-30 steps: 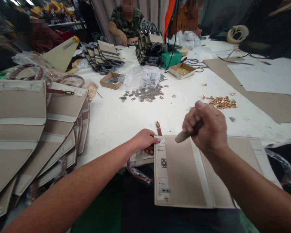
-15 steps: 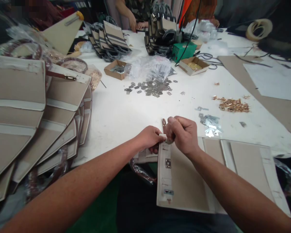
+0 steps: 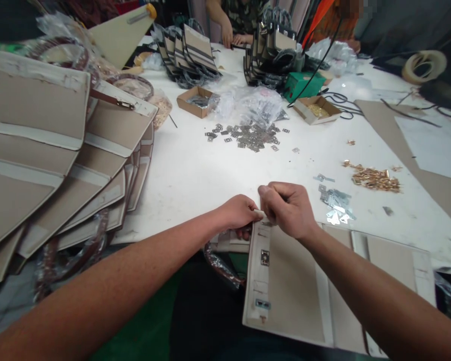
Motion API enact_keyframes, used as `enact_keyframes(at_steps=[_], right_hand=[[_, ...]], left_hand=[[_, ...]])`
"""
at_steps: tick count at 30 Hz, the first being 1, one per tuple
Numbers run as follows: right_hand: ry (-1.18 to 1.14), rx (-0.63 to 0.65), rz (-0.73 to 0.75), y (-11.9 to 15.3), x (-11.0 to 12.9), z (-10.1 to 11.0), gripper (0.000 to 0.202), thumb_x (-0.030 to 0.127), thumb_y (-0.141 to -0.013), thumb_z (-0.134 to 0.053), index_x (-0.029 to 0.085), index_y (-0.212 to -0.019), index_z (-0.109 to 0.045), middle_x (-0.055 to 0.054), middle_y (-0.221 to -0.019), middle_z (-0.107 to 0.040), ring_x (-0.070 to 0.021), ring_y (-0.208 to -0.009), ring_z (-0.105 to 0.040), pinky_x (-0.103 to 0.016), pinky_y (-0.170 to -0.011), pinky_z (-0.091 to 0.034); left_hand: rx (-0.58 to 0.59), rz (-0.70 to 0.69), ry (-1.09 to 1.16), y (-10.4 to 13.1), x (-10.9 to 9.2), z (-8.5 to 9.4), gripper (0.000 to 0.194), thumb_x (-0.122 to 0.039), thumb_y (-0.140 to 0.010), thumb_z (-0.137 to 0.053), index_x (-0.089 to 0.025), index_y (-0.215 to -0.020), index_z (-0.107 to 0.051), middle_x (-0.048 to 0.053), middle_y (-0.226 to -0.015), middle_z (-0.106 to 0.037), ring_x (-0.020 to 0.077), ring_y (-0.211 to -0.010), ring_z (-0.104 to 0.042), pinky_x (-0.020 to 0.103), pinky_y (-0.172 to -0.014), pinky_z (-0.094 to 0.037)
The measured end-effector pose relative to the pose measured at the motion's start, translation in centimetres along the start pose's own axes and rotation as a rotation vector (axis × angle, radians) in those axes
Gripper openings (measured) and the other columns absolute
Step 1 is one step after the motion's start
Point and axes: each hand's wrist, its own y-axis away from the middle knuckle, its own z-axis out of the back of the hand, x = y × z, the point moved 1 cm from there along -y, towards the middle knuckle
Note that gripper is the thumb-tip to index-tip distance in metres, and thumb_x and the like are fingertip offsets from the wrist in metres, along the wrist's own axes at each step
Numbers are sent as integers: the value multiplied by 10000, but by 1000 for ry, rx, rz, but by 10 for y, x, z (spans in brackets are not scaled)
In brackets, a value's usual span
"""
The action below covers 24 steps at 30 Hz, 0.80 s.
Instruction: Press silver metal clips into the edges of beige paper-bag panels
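Note:
A beige panel (image 3: 293, 286) lies open at the table's front edge, with a pale strip along its left side. On that strip sit a square metal plate (image 3: 265, 257) and a lower metal plate (image 3: 262, 304). My left hand (image 3: 240, 213) pinches the panel's top left corner. Just right of it, my right hand (image 3: 287, 205) is curled closed over the panel's top edge; what its fingers hold is hidden. A handle wrapped in clear plastic (image 3: 221, 265) hangs below my left hand.
Stacked beige panels (image 3: 41, 110) fill the left. Metal plates (image 3: 253, 136), gold-coloured fasteners (image 3: 376, 179) and silver pieces (image 3: 336, 203) lie on the white table (image 3: 188, 170). Small boxes, plastic bags and dark bags stand farther back. Another person's hands (image 3: 233, 37) are at the far side.
The view has shifted, so the table items appear farther right. The brown strap end that showed above the panel beside my right hand no longer shows. Both hands stay at the panel's corner.

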Motion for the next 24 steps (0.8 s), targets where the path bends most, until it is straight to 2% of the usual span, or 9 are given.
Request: enact_keyframes(at_steps=[5,10,14,16,19,20,22,24], right_hand=[[-358,-189,190,7,6,5,496,398,-1009,-658,241,-562,-513,44,-489,-471,-118,-412,-420,-293,-429,-354],[-338,-157,130,19,-11,0,501,380,-1022,-638,233,-560,-511,32,-500,-491,-124,-433,-454,-296,-462,-369],[-319,-192,147,22,-15,1,525,457,-1032,-604,231,-567,-515,26,-515,-512,-129,-461,-466,-303,-505,-394],[-217,-181,78,20,-11,1,554,488,-1036,-574,222,-556,-502,27,-510,-514,-124,-480,-460,-295,-530,-395],[80,-56,-52,23,-4,13,495,462,-1002,-599,194,-590,-545,25,-552,-544,-127,-545,-504,-276,-574,-401],[222,-27,-74,27,-2,22,413,442,-981,-625,185,-657,-617,9,-625,-608,-144,-603,-558,-280,-611,-426],[513,-11,-84,44,-3,48,227,408,-947,-661,204,-926,-759,-51,-909,-745,-216,-782,-676,-327,-726,-493],[721,-27,-89,72,-6,79,312,391,-918,-690,269,-1195,-766,-97,-1174,-757,-299,-929,-725,-392,-816,-536]], left_hand=[[19,17,-10,4,-3,0,184,-279,-941,-627,-170,-794,-649,30,-564,-672,171,-459,-648,261,-460,-510],[7,34,-8,4,-4,-1,233,-270,-956,-586,-175,-747,-625,2,-515,-622,147,-425,-612,243,-455,-490],[-8,28,11,2,-3,-1,213,-309,-921,-609,-174,-758,-636,17,-529,-638,155,-425,-602,255,-456,-485],[-31,14,-22,6,-5,-3,246,-365,-907,-620,-179,-745,-626,12,-508,-616,156,-422,-592,253,-454,-475],[-66,-48,-117,15,-10,-7,345,-519,-888,-620,-196,-770,-588,-21,-486,-561,153,-413,-568,248,-439,-451],[-72,-76,-150,18,-12,-7,389,-583,-885,-598,-200,-817,-589,-30,-498,-559,157,-412,-561,258,-439,-457],[-82,-109,-167,24,-17,-7,492,-702,-847,-584,-213,-905,-589,-46,-536,-573,159,-414,-547,263,-427,-439],[-79,-192,-222,33,-28,-9,510,-724,-872,-556,-222,-941,-613,-37,-651,-633,155,-474,-574,259,-448,-439]])
